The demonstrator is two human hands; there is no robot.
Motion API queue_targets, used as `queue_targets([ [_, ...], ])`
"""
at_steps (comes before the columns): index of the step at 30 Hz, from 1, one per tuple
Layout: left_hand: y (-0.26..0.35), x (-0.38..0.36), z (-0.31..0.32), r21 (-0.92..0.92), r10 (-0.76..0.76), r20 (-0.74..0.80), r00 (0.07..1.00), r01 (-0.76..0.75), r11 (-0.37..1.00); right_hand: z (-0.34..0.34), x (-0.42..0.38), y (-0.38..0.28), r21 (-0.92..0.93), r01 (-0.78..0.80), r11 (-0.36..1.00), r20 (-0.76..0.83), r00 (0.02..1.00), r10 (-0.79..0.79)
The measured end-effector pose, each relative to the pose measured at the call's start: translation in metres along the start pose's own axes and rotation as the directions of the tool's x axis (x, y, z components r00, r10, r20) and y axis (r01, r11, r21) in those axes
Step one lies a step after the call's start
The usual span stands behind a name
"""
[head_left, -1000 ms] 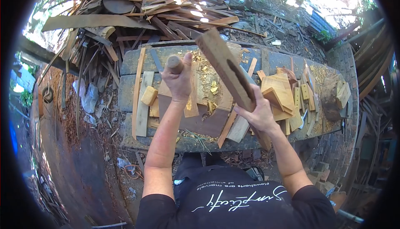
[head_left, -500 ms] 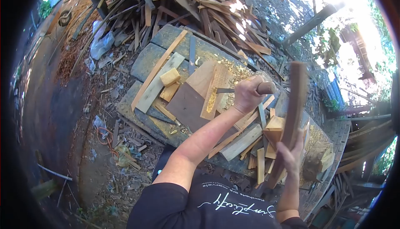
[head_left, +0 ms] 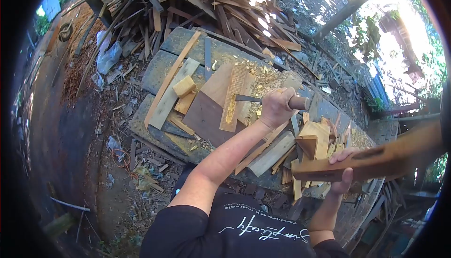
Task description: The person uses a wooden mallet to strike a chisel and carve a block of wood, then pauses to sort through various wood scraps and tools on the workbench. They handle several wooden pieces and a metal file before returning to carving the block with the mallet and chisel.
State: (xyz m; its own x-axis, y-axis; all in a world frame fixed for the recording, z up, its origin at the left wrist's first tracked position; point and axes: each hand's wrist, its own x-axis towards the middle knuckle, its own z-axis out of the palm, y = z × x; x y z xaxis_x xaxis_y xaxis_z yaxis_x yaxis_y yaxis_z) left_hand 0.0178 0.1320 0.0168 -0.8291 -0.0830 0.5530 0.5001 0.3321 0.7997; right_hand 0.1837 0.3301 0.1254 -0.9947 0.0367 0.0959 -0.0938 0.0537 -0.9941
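Observation:
My left hand (head_left: 277, 107) is closed round a chisel (head_left: 249, 99), with the round wooden handle end sticking out to the right. The blade points left, its tip at a pale wooden strip (head_left: 232, 96) with ribbed marks and a yellowish cut patch. That strip lies on a dark brown board (head_left: 203, 117). In my right hand (head_left: 346, 178) is a thick brown length of wood (head_left: 371, 160), fingers and thumb on opposite edges. This wood lies nearly level across the view, running out to the right; its far part is blurred.
A workbench (head_left: 150, 77) carries planks, a small wood block (head_left: 184, 86), wood shavings (head_left: 268, 82) and offcuts (head_left: 314, 138) near my right hand. Behind it rises a heap of scrap wood (head_left: 235, 9). A plastic bag (head_left: 109, 56) lies on the littered ground to the left.
The brown length of wood has swung from upright to nearly level, pointing right, in my right hand. My left hand keeps the chisel at the ribbed strip. The view has shifted slightly.

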Motion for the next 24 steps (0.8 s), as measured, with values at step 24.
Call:
queue_targets([
  [24,-0.002,0.009,-0.029,-0.097,-0.167,-0.035,0.985,0.163,0.982,0.039,0.027,-0.033,0.198,0.387,0.901,-0.044,0.921,-0.386],
])
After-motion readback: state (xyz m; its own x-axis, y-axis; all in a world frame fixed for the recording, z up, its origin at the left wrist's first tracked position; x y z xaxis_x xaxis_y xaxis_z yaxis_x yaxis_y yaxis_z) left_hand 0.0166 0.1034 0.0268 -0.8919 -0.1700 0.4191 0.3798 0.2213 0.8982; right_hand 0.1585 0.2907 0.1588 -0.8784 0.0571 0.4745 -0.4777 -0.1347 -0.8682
